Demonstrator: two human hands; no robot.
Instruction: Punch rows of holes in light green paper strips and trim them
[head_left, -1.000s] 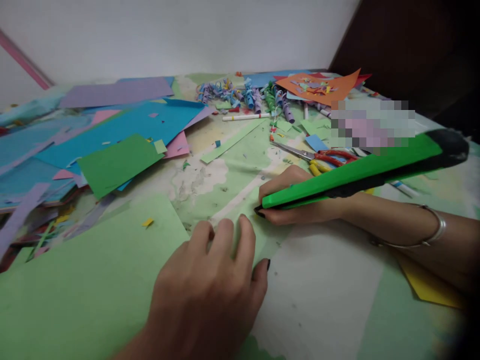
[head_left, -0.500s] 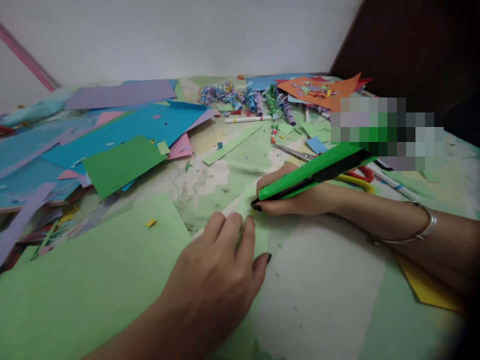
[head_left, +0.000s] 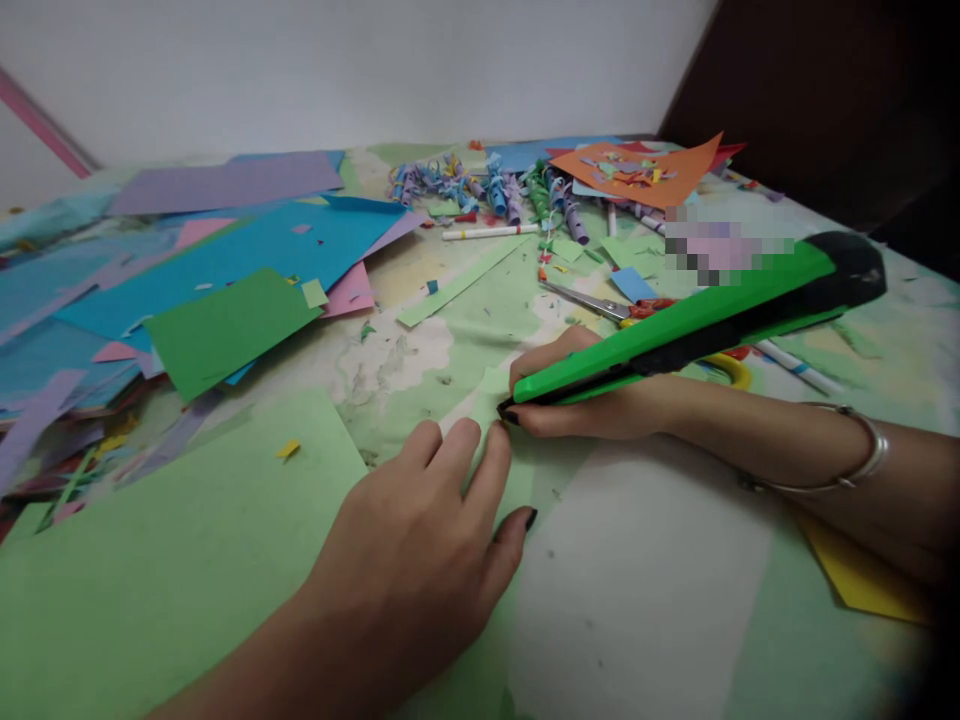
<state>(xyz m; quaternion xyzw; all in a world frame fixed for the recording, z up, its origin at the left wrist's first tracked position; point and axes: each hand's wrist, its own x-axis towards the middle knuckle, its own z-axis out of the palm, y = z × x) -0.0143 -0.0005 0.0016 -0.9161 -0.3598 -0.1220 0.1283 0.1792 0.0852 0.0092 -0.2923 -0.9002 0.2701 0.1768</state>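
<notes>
My right hand [head_left: 592,395] grips a bright green utility knife [head_left: 697,325] with a black end, its tip down on a strip of light green paper [head_left: 517,470]. A silver bangle circles that wrist. My left hand [head_left: 420,550] lies flat on the same paper, fingers stretched out and pressing it down, fingertips a little to the left of the knife tip. A large light green sheet [head_left: 165,560] spreads out under my left forearm.
Blue, purple, pink and dark green paper sheets [head_left: 225,325] are piled at the left. Red-handled scissors [head_left: 637,308], a white marker [head_left: 487,232], curled paper strips [head_left: 487,190] and an orange sheet [head_left: 645,170] lie behind. A yellow piece [head_left: 862,575] sits at the right. Scraps litter the table.
The knife handle swung lower half a second ago and has lifted again. My left hand slid slightly forward towards the knife tip. The right hand stays in place.
</notes>
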